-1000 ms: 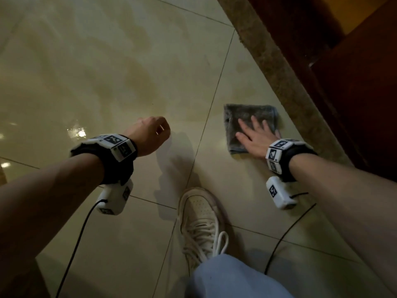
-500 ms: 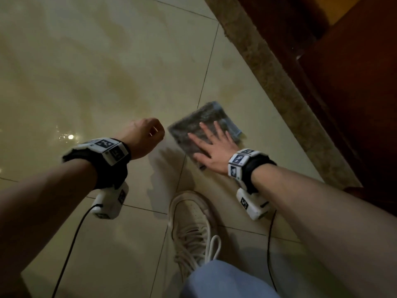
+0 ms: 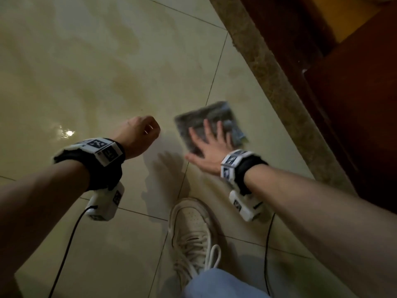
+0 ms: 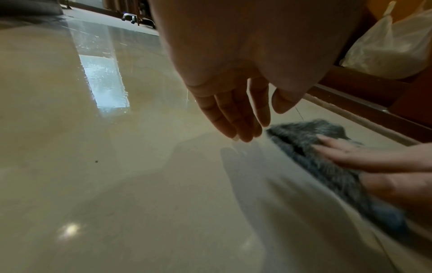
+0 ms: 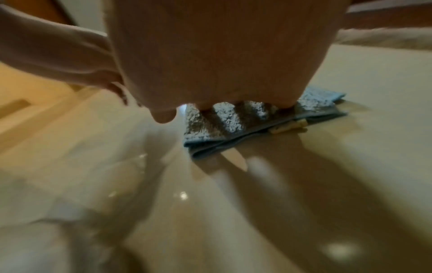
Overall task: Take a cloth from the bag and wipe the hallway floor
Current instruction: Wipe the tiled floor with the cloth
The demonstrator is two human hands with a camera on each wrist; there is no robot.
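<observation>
A folded grey cloth (image 3: 211, 114) lies on the glossy beige floor tiles (image 3: 86, 61), across a tile joint. My right hand (image 3: 209, 145) presses flat on it with fingers spread and straight. The right wrist view shows that palm over the cloth (image 5: 224, 118), fingers stretched across its pile. My left hand (image 3: 139, 134) hovers just left of the cloth and holds nothing. In the left wrist view its fingers (image 4: 233, 114) hang relaxed above the floor, a little short of the cloth (image 4: 304, 136). A white plastic bag (image 4: 392, 46) sits at the far right by the dark wood.
A speckled stone strip (image 3: 275, 82) runs along the right, with dark wooden panels (image 3: 354, 104) beyond it. My white sneaker (image 3: 193, 229) and a jeans knee (image 3: 214, 284) are just behind the hands. Cables trail from both wrists. Open floor stretches left and ahead.
My right hand slid the cloth left from beside the stone strip onto the tile joint, closer to the left hand, and turned it slightly. The left hand barely moved.
</observation>
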